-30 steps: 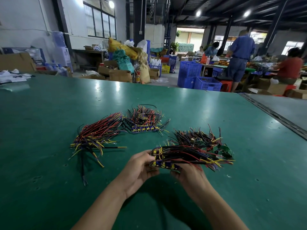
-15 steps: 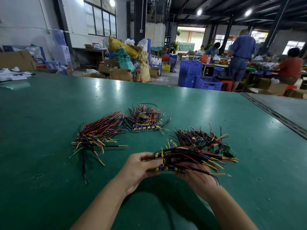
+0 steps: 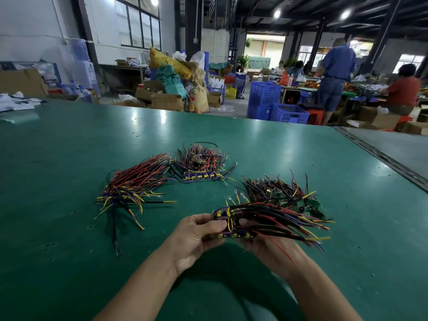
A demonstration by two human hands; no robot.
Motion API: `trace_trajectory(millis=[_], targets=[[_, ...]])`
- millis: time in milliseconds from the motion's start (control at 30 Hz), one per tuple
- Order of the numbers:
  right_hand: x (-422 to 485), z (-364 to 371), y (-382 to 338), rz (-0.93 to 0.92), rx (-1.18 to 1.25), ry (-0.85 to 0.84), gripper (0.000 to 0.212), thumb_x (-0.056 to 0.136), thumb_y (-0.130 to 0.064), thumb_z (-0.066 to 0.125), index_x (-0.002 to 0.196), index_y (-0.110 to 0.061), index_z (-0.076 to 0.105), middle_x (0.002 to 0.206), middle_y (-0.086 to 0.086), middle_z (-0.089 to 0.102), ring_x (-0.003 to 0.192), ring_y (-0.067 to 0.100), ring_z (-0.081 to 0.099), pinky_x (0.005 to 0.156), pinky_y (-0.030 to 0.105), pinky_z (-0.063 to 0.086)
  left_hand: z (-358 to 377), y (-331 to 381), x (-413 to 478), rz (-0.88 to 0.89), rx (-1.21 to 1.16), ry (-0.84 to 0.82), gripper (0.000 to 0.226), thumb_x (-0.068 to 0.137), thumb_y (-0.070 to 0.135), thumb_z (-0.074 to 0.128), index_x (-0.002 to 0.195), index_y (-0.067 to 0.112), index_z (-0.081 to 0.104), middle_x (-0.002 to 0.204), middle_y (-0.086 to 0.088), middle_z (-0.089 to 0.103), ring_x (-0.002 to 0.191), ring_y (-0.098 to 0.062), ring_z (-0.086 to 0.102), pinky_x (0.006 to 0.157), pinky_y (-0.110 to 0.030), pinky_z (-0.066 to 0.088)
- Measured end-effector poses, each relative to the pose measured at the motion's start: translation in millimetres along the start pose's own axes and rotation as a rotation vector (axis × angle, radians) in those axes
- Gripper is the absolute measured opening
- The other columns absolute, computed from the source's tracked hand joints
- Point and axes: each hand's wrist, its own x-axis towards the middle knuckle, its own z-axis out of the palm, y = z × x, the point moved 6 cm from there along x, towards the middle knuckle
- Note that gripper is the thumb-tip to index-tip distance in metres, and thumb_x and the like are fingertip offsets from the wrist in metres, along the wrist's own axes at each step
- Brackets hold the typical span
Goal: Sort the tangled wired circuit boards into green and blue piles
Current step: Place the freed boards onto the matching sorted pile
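Observation:
Both hands hold one bundle of blue wired boards (image 3: 261, 218) just above the green table (image 3: 69, 147). My left hand (image 3: 196, 237) grips its left end, with the thumb on top. Underneath the bundle, my right hand (image 3: 271, 249) supports and grips it; its fingers are mostly hidden by wires. Behind the bundle lies a pile of green boards (image 3: 282, 193) with tangled wires. A stack of blue boards (image 3: 201, 165) sits farther back at the centre. To the left lies another wired bundle (image 3: 132, 188) with long red and black wires.
The table's right edge meets a grey surface (image 3: 398, 149) across a dark seam. Papers (image 3: 16, 103) lie at the far left corner. Beyond the table stand blue crates (image 3: 278, 107), cardboard boxes and people at other benches.
The held bundle has risen slightly and shifted a little right. My left thumb has moved onto its left end. The piles on the table have not moved.

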Motion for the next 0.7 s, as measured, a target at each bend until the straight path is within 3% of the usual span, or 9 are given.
trace_trajectory(millis=[200, 267, 367, 467, 600, 700], targets=[[-3.7, 2.0, -2.7, 0.036, 0.054, -0.054, 0.023, 0.073, -0.002, 0.065, 0.09, -0.01, 0.077, 0.096, 0.012, 0.075, 0.079, 0.018, 0.072, 0.064, 0.027, 0.057, 5.8, -1.6, -3.7, 0.023, -0.044, -0.043, 0.006, 0.061, 0.002, 0.071, 0.061, 0.007, 0.075, 0.07, -0.009, 0.071, 0.057, -0.013, 0.067, 0.045, -0.021, 0.054], [-5.1, 7.1, -3.0, 0.051, 0.052, -0.081, 0.019, 0.07, -0.008, 0.073, 0.088, -0.013, 0.079, 0.094, 0.009, 0.076, 0.079, 0.015, 0.073, 0.064, 0.026, 0.057, 6.7, -1.3, -4.1, 0.034, -0.051, -0.048, 0.006, 0.061, 0.001, 0.07, 0.061, 0.006, 0.074, 0.071, -0.011, 0.071, 0.056, -0.013, 0.066, 0.044, -0.021, 0.054], [-4.7, 10.5, -2.7, 0.073, 0.074, -0.1, 0.045, 0.045, -0.023, 0.097, 0.086, -0.014, 0.079, 0.092, 0.008, 0.076, 0.076, 0.015, 0.073, 0.062, 0.026, 0.058, 6.2, 0.1, -4.5, 0.043, -0.065, -0.049, 0.006, 0.061, 0.0, 0.069, 0.06, 0.005, 0.073, 0.071, -0.012, 0.07, 0.056, -0.015, 0.067, 0.043, -0.021, 0.054], [-4.8, 9.7, -1.6, 0.09, 0.099, -0.086, 0.055, 0.036, -0.022, 0.1, 0.085, -0.012, 0.079, 0.091, 0.01, 0.076, 0.075, 0.017, 0.073, 0.061, 0.026, 0.058, 5.9, 0.6, -5.3, 0.043, -0.085, -0.063, 0.006, 0.061, -0.001, 0.069, 0.063, 0.003, 0.073, 0.074, -0.014, 0.071, 0.057, -0.017, 0.068, 0.043, -0.022, 0.054], [-5.1, 7.9, 0.1, 0.127, 0.15, -0.053, 0.053, 0.039, -0.015, 0.098, 0.087, -0.007, 0.078, 0.091, 0.014, 0.075, 0.074, 0.02, 0.074, 0.06, 0.027, 0.058, 6.0, 0.5, -5.3, 0.048, -0.095, -0.083, 0.006, 0.061, -0.002, 0.069, 0.064, 0.002, 0.073, 0.076, -0.015, 0.071, 0.059, -0.018, 0.069, 0.043, -0.022, 0.055], [-6.8, 7.9, 1.6, 0.152, 0.164, -0.02, 0.032, 0.053, -0.007, 0.084, 0.084, -0.006, 0.078, 0.089, 0.014, 0.075, 0.073, 0.02, 0.073, 0.059, 0.027, 0.059, 5.2, -0.4, -5.8, 0.045, -0.109, -0.09, 0.006, 0.061, -0.002, 0.071, 0.066, 0.0, 0.073, 0.077, -0.016, 0.071, 0.059, -0.019, 0.069, 0.043, -0.022, 0.055]])
